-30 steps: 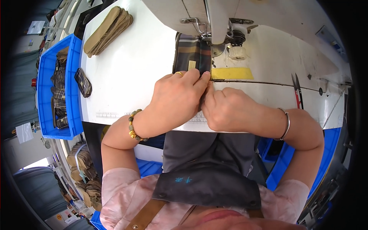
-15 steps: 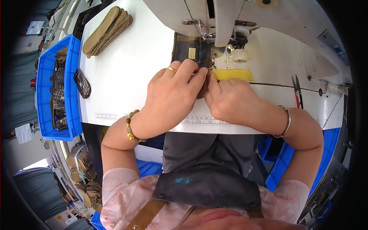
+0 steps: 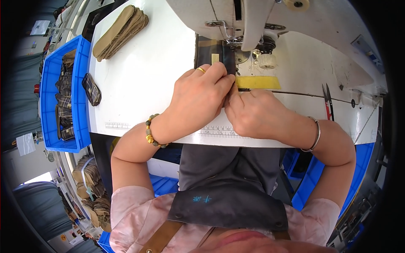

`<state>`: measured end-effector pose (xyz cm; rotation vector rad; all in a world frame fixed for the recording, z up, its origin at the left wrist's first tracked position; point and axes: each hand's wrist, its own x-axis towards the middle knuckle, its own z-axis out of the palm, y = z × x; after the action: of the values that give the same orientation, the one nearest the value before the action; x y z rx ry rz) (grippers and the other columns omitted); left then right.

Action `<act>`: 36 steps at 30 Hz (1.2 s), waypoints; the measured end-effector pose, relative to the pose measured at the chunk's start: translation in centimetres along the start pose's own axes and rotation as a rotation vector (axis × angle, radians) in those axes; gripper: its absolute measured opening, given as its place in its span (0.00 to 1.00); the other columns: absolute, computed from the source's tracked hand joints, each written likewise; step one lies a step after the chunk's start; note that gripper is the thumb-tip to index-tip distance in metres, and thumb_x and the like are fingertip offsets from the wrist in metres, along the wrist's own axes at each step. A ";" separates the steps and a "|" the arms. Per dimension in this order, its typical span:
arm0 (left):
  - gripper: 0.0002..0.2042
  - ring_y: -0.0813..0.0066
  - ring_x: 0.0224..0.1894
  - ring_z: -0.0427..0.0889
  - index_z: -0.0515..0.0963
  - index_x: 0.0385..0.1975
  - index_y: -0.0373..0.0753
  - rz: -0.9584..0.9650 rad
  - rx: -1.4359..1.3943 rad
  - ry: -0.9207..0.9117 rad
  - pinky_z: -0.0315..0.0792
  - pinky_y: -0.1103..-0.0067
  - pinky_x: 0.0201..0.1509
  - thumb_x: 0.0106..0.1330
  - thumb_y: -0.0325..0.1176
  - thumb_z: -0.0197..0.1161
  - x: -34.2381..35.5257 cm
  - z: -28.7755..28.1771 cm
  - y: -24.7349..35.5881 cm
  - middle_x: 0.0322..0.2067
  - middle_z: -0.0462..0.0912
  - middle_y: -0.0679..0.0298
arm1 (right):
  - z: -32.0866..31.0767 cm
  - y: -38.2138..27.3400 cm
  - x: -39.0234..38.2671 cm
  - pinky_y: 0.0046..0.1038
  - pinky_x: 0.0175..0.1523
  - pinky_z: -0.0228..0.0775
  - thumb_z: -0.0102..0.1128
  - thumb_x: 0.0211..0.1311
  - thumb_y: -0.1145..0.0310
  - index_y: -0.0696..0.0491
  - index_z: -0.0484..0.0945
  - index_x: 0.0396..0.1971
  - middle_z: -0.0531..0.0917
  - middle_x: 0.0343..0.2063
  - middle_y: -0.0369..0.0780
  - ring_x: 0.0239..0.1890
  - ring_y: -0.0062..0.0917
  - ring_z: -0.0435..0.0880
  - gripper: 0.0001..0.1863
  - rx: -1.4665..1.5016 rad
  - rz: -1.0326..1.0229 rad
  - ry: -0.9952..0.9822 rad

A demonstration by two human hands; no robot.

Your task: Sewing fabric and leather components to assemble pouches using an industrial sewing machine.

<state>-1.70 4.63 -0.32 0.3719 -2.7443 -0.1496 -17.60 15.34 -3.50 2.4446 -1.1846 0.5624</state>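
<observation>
A dark plaid fabric piece (image 3: 205, 49) with a small pale label lies under the needle area of a white sewing machine (image 3: 202, 17). My left hand (image 3: 200, 92) presses on the near part of the fabric, thumb and forefinger pinched at its right edge. Right beside it, my right hand (image 3: 253, 111) is closed with its fingertips at the same edge, just in front of the presser foot. The two hands touch or nearly touch there. Between them the near end of the fabric is mostly hidden.
A yellow strip (image 3: 258, 82) lies right of the fabric. Small scissors (image 3: 328, 102) rest farther right. At the far left is a stack of tan shoe-sole-shaped pieces (image 3: 120, 33). A small plaid pouch (image 3: 91, 89) sits near a blue bin (image 3: 79, 95) of similar pieces.
My left hand has moved slightly right and up, closer to the fabric's right edge, covering more of the label. My right hand has barely moved. The whole view shifts slightly.
</observation>
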 end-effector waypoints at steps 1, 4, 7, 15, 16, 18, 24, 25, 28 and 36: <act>0.14 0.70 0.33 0.81 0.85 0.39 0.39 -0.002 -0.001 -0.005 0.74 0.76 0.33 0.50 0.28 0.71 0.0 0.0 0.0 0.34 0.78 0.68 | 0.0 0.0 0.0 0.28 0.21 0.73 0.61 0.37 0.69 0.68 0.82 0.22 0.84 0.26 0.60 0.18 0.28 0.81 0.15 0.002 0.004 0.001; 0.14 0.70 0.33 0.81 0.85 0.40 0.39 -0.013 -0.002 -0.019 0.74 0.76 0.34 0.50 0.28 0.71 -0.1 -0.1 0.0 0.35 0.78 0.68 | 0.0 0.1 0.0 0.28 0.21 0.73 0.61 0.37 0.69 0.68 0.81 0.22 0.84 0.27 0.60 0.18 0.28 0.81 0.15 0.029 0.005 -0.013; 0.15 0.70 0.34 0.82 0.85 0.40 0.40 -0.028 0.008 -0.022 0.74 0.76 0.35 0.51 0.28 0.71 0.2 0.2 -0.2 0.35 0.79 0.68 | 0.0 0.5 0.1 0.28 0.20 0.72 0.61 0.37 0.70 0.67 0.81 0.22 0.84 0.27 0.58 0.17 0.27 0.81 0.14 -0.076 0.004 -0.033; 0.14 0.69 0.36 0.82 0.86 0.40 0.42 -0.053 0.063 0.043 0.74 0.74 0.39 0.51 0.29 0.70 1.5 1.2 -1.4 0.38 0.81 0.69 | 0.6 2.7 0.6 0.26 0.20 0.71 0.62 0.40 0.70 0.60 0.82 0.23 0.84 0.27 0.55 0.17 0.23 0.80 0.09 -0.032 0.050 -0.037; 0.16 0.69 0.38 0.82 0.86 0.42 0.43 -0.069 0.057 0.022 0.74 0.73 0.42 0.51 0.28 0.70 1.4 1.0 -1.4 0.38 0.81 0.69 | 0.5 2.7 0.6 0.26 0.20 0.71 0.62 0.41 0.70 0.60 0.82 0.23 0.84 0.27 0.54 0.17 0.23 0.80 0.09 -0.025 0.056 -0.041; 0.18 0.68 0.39 0.82 0.85 0.44 0.44 -0.080 0.048 0.001 0.74 0.72 0.46 0.50 0.28 0.70 1.4 0.6 -1.3 0.39 0.81 0.70 | 0.2 2.5 0.4 0.25 0.23 0.71 0.62 0.44 0.71 0.60 0.82 0.28 0.84 0.30 0.50 0.19 0.23 0.80 0.10 -0.059 0.080 -0.080; 0.26 0.67 0.48 0.80 0.80 0.51 0.46 -0.054 0.189 -0.020 0.67 0.62 0.65 0.46 0.24 0.70 0.2 -1.6 -0.8 0.44 0.80 0.69 | 0.0 2.3 0.5 0.24 0.23 0.71 0.62 0.45 0.71 0.60 0.83 0.29 0.83 0.28 0.46 0.20 0.23 0.80 0.10 -0.066 0.122 -0.071; 0.26 0.66 0.48 0.80 0.81 0.49 0.46 -0.028 0.170 -0.001 0.66 0.61 0.66 0.45 0.24 0.71 0.3 -1.7 -1.0 0.44 0.80 0.69 | -0.1 2.3 0.6 0.25 0.21 0.71 0.63 0.43 0.70 0.60 0.82 0.23 0.83 0.26 0.50 0.19 0.23 0.81 0.08 -0.035 0.127 -0.066; 0.26 0.65 0.47 0.80 0.81 0.47 0.46 0.017 0.111 0.032 0.67 0.61 0.66 0.43 0.23 0.71 0.7 -1.4 -1.4 0.43 0.80 0.69 | -0.7 1.5 0.6 0.24 0.20 0.70 0.63 0.43 0.70 0.58 0.82 0.22 0.80 0.25 0.45 0.19 0.23 0.80 0.07 -0.039 0.199 -0.071; 0.22 0.64 0.43 0.80 0.81 0.44 0.44 0.098 -0.091 -0.080 0.74 0.69 0.56 0.44 0.24 0.71 1.2 -1.4 -2.9 0.39 0.80 0.66 | -2.1 -0.4 0.1 0.26 0.21 0.69 0.62 0.52 0.72 0.58 0.82 0.31 0.75 0.22 0.36 0.20 0.22 0.78 0.08 0.008 0.285 -0.212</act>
<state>-1.58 1.44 1.00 0.2110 -2.8154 -0.2674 -17.65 16.48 -1.73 2.4036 -1.6359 0.3912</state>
